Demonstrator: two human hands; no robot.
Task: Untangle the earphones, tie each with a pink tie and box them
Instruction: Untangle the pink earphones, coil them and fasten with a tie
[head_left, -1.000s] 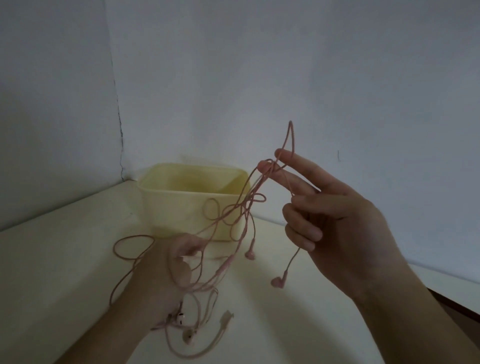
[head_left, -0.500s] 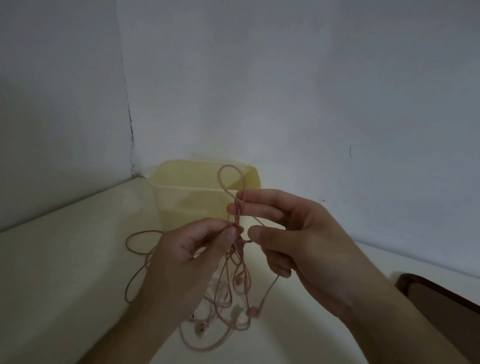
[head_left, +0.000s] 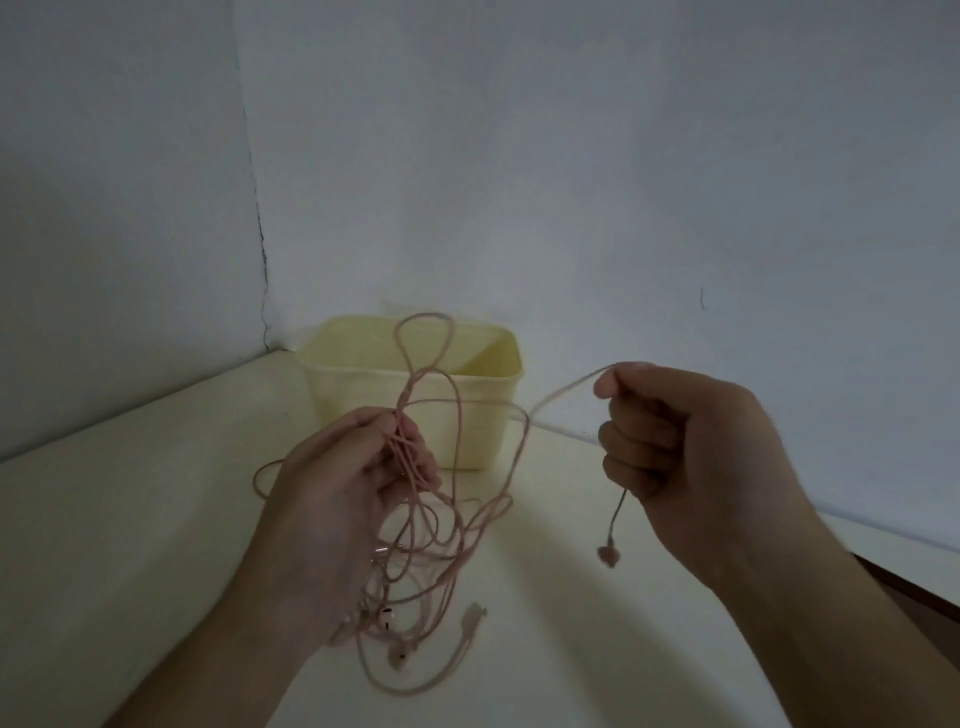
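Above the tabletop: both hands work the pink earphones (head_left: 441, 499) in the air, in front of the box (head_left: 483, 415).
Left hand (head_left: 337, 499): fingers curled round a bunch of strands near where they cross; one loop stands up above the fingertips, and the remaining cable hangs below the palm to the table (head_left: 130, 519).
Right hand (head_left: 670, 441): fingers closed in a fist round a single strand, pinched at the top between thumb and forefinger; that strand runs leftward to the tangle, and its tail drops out beneath the fist with an earbud (head_left: 609, 555) dangling free.
Step in hand: drawing one earbud lead clear of the knot — untangling looks barely begun.
How to do it well: draw the strand sideways slowly; the left hand should loosen just enough to let the cable slide, not clamp the crossings tight.
Watch for: the upright loop closing into a knot if the pull is sharp — better to feed the earbud back through it.
Plug (head_left: 472, 613): lies on the table below the tangle, apart from both hands.
Box: open, against the wall corner; what it holds cannot be told.
Pink ties: none visible.
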